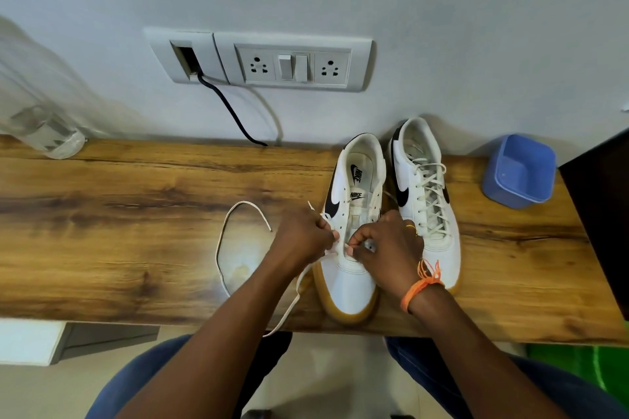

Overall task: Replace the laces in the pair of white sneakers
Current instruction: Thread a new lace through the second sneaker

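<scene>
Both the left hand [303, 235] and right hand [384, 241] pinch the lace [223, 241] at the unlaced sneaker [350, 231]'s lowest eyelets, so threading has likely just begun, with crossing upward next.

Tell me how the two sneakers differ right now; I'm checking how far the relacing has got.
The near sneaker has bare upper eyelets; the far sneaker is laced all the way up. Both hands, left hand and right hand, pinch a loose lace at the near sneaker; the far sneaker is untouched. The near sneaker sits closer to the table edge. Both are white with black swooshes and gum soles.

"NIKE" reads on the near sneaker's [350, 248] insole and tongue.
</scene>
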{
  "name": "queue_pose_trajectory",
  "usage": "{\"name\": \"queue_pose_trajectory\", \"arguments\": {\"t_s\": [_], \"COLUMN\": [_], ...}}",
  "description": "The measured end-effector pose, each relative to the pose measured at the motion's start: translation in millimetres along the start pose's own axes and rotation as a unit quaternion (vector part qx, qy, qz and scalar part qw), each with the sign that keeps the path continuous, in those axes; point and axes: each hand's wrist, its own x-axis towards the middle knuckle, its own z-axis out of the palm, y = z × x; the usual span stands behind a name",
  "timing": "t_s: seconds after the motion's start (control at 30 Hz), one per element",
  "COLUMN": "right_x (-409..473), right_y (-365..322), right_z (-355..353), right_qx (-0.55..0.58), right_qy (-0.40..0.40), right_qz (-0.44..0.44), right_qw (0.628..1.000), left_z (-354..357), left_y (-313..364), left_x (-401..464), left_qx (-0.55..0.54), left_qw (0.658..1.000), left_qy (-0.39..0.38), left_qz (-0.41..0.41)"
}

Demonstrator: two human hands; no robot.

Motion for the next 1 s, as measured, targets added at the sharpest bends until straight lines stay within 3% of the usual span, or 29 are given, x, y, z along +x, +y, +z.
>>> {"name": "queue_pose_trajectory", "arguments": {"t_s": [0.1, 0.27, 0.33, 0.43, 0.53, 0.67, 1.0], "right_x": [-2, -3, -3, -2, -1, -1, -2], "right_y": [-2, -2, -1, -1, -2, -2, -3], "right_z": [-3, -6, -5, -5, -5, -3, -4], "right_qx": [-0.033, -0.047, -0.043, -0.026, -0.026, -0.034, -0.038], "right_qy": [-0.001, -0.014, -0.015, -0.021, -0.014, -0.010, -0.008], "right_qz": [0.000, 0.004, 0.007, 0.008, 0.011, 0.009, 0.007], "right_qw": [0.999, 0.999, 0.999, 0.999, 0.999, 0.999, 0.999], "left_z": [-12, -40, -38, -26, -13, -1, 7], "left_y": [3, 11, 9, 4, 1, -2, -1], "left_x": [4, 8, 7, 5, 2, -1, 3], "left_qx": [-0.028, -0.107, -0.061, 0.081, 0.097, 0.093, 0.021], "left_qw": [0.999, 0.963, 0.972, 0.994, 0.993, 0.995, 0.998], "left_qy": [0.043, 0.230, 0.209, 0.070, -0.035, -0.019, 0.035], "left_qz": [0.018, 0.094, 0.092, 0.003, -0.057, -0.001, 0.039]}}
